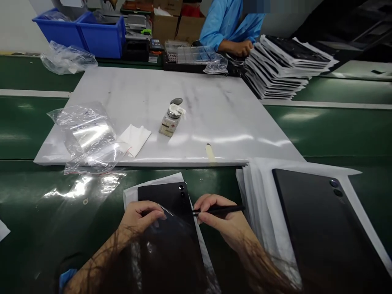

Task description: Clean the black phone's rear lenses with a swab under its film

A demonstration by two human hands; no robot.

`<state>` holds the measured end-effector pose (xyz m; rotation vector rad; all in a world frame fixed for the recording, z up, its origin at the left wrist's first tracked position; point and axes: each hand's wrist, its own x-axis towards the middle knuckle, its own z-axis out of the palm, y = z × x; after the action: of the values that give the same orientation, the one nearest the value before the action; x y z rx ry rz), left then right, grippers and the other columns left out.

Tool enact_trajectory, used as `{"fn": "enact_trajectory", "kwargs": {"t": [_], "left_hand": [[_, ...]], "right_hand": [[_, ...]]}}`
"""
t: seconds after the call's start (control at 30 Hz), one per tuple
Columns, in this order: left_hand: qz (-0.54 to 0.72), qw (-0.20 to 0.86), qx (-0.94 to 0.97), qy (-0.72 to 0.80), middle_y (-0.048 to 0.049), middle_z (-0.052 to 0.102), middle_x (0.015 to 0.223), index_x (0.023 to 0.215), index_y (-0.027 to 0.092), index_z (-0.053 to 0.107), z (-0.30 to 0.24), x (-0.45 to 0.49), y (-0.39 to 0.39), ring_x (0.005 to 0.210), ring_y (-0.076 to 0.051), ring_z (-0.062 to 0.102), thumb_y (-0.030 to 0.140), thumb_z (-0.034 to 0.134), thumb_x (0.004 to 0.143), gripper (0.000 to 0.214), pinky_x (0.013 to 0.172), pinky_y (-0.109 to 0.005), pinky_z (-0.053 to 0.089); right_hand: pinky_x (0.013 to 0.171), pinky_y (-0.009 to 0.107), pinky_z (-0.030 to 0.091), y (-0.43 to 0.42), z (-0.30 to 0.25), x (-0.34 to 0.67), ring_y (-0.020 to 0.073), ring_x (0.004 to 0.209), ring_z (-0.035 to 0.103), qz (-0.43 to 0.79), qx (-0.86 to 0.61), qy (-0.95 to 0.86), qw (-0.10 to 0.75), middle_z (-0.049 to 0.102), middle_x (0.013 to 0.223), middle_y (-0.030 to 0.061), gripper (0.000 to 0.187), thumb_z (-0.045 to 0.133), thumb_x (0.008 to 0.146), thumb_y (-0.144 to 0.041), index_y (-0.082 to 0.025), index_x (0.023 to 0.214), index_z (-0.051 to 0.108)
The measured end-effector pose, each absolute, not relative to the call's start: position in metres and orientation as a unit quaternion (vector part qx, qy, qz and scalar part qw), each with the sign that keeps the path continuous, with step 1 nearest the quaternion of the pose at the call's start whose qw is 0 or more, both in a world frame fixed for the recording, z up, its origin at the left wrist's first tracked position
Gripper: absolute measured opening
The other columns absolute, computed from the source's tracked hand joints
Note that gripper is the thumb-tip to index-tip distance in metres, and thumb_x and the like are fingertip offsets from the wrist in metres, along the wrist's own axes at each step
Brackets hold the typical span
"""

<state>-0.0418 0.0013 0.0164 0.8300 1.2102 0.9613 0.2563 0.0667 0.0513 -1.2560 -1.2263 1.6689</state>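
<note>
A green belt (45, 228) runs across the bench, with a big white board (214, 114) lying over it. On the right, a stack of black panels on white sheets (321, 228) sits near the right hand; a taller stack (281, 69) stands at the far side, where another person in a blue sleeve (220, 24) works.

Directly below the camera lies a single black panel (171, 228) on its own white sheet, camera holes at the far end. The left hand (139, 218) rests on it, thumb and forefinger pressed together on the edge of a clear film that looks partly lifted. The right hand (223, 222) pinches a thin black stick (219, 210), its tip pointing at the panel's right edge.

To do this well, I judge the stick should stay low and flat at the film's edge, not dig into the glossy face, while the left hand holds the panel steady and draws the film slowly at a shallow angle.

Smaller things: crumpled plastic bags (88, 139), a folded cloth (134, 139), a small bottle (170, 120).
</note>
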Motion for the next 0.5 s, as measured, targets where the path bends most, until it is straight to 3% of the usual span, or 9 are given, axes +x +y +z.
{"fn": "enact_trajectory", "kwargs": {"t": [0.23, 0.5], "left_hand": [[0.411, 0.632, 0.384, 0.533, -0.0147, 0.1, 0.09, 0.09, 0.023, 0.103, 0.0207, -0.0445, -0.0007, 0.069, -0.03, 0.09, 0.053, 0.103, 0.097, 0.031, 0.07, -0.039, 0.076], [0.409, 0.633, 0.396, 0.525, -0.0127, 0.102, 0.095, 0.095, 0.025, 0.107, 0.0194, -0.0474, -0.0033, 0.072, -0.024, 0.09, 0.049, 0.102, 0.103, 0.025, 0.072, -0.031, 0.075]], "right_hand": [[0.068, 0.037, 0.072, 0.057, 0.0413, 0.2517, 0.019, 0.064, 0.076, 0.644, -0.482, -0.487, 0.339, 0.091, 0.094, 0.0077, 0.05, 0.117, 0.085, -0.069, -0.025, 0.083, 0.092], [0.066, 0.036, 0.072, 0.0567, 0.0478, 0.2491, 0.02, 0.064, 0.077, 0.638, -0.468, -0.508, 0.339, 0.09, 0.088, 0.0076, 0.048, 0.114, 0.089, -0.067, -0.025, 0.08, 0.092]]}}
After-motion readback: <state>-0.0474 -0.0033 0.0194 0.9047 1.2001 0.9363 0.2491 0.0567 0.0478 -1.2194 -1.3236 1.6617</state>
